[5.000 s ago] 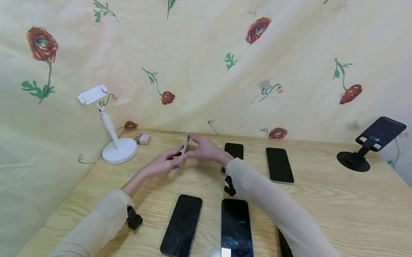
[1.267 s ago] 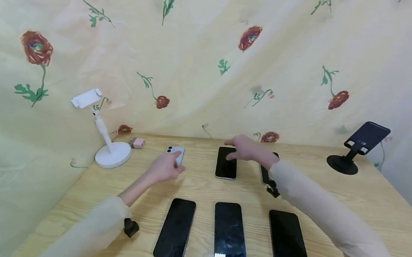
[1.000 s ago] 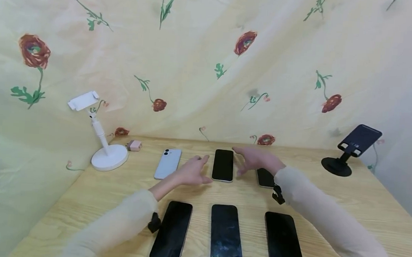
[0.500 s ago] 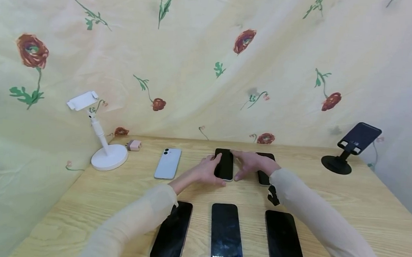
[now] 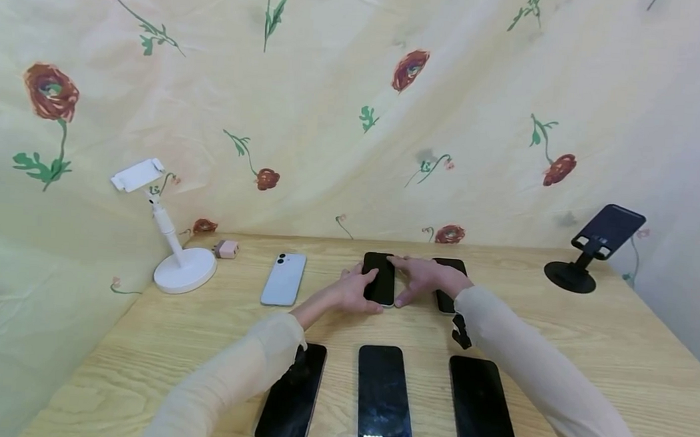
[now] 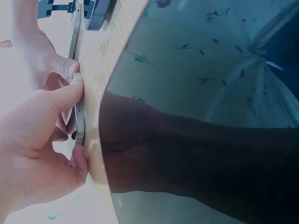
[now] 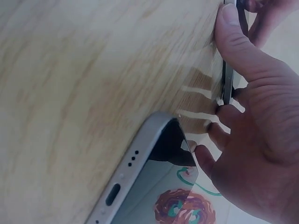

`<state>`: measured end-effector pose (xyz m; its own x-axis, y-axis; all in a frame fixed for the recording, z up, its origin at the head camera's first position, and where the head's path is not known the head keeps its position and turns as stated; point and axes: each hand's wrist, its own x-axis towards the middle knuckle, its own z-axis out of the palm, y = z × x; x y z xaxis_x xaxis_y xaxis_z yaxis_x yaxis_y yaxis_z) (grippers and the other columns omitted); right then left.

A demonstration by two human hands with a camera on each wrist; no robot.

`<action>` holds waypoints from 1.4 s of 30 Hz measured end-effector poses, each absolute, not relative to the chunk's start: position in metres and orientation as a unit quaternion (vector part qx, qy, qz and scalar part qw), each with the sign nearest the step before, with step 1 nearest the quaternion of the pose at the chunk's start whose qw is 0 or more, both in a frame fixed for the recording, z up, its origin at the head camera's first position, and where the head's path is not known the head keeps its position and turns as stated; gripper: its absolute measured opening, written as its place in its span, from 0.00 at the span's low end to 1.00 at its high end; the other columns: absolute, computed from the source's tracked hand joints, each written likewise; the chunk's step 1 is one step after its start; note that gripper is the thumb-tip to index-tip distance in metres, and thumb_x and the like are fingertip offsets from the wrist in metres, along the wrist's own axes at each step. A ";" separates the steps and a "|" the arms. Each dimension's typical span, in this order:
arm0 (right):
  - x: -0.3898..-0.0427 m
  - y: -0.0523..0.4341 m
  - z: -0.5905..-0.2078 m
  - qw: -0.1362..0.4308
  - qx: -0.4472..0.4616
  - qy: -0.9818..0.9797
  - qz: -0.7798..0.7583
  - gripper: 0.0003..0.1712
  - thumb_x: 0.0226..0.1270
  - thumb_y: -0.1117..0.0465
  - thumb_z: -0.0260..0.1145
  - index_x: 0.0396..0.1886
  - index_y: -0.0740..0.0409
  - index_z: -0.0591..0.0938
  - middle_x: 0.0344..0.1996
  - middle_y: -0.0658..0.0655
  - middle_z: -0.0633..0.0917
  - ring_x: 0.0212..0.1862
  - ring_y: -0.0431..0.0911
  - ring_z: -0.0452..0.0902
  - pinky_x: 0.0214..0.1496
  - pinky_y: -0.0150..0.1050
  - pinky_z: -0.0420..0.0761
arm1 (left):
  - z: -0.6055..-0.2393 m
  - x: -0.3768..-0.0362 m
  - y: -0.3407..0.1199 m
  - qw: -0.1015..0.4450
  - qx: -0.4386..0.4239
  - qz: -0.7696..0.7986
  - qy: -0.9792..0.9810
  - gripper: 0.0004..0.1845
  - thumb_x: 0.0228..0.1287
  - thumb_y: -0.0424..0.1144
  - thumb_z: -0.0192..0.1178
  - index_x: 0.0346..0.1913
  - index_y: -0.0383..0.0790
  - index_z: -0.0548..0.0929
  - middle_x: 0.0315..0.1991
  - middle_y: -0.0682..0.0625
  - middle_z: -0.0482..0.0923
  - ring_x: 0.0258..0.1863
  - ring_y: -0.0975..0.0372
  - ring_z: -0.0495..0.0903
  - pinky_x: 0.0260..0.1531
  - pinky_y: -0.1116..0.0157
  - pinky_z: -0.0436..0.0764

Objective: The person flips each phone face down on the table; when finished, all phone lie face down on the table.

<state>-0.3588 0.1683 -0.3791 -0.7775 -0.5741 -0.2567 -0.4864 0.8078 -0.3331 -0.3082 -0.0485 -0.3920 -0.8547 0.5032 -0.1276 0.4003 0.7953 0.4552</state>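
Both hands moved in: left hand point(image 5: 354, 292) and right hand point(image 5: 424, 280) pinch the flat black-screen phone point(image 5: 380, 278); lift evenly.

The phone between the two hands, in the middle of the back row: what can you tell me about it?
The phone is a slim slab with a dark, unlit glass screen facing up and a silvery metal-looking edge. It lies flat on the wooden table. The left hand pinches its left edge and the right hand its right edge, fingers curled against the sides. Small holes show along its edge in the left wrist view.
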 end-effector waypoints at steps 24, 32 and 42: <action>-0.361 0.170 -0.388 0.135 -0.282 0.936 -0.163 0.64 0.52 0.44 0.80 0.79 0.65 0.55 0.72 0.79 0.55 0.71 0.72 0.55 0.67 0.69 0.54 | -0.395 -0.315 -0.046 0.100 0.262 0.196 0.940 0.43 0.68 0.50 0.65 0.77 0.34 0.58 0.75 0.30 0.50 0.70 0.34 0.55 0.68 0.46 0.58; -0.359 0.173 -0.388 0.121 -0.295 0.931 -0.177 0.65 0.52 0.43 0.80 0.78 0.69 0.54 0.72 0.79 0.56 0.71 0.71 0.55 0.68 0.67 0.56 | -0.394 -0.314 -0.046 0.108 0.256 0.200 0.940 0.44 0.69 0.50 0.64 0.78 0.34 0.56 0.76 0.29 0.48 0.70 0.33 0.55 0.67 0.46 0.60; -0.361 0.176 -0.387 0.132 -0.305 0.912 -0.242 0.68 0.54 0.46 0.80 0.78 0.71 0.47 0.74 0.75 0.54 0.73 0.68 0.51 0.71 0.60 0.57 | -0.392 -0.313 -0.051 0.126 0.248 0.238 0.931 0.44 0.70 0.50 0.62 0.80 0.37 0.52 0.77 0.34 0.47 0.70 0.38 0.56 0.66 0.48 0.63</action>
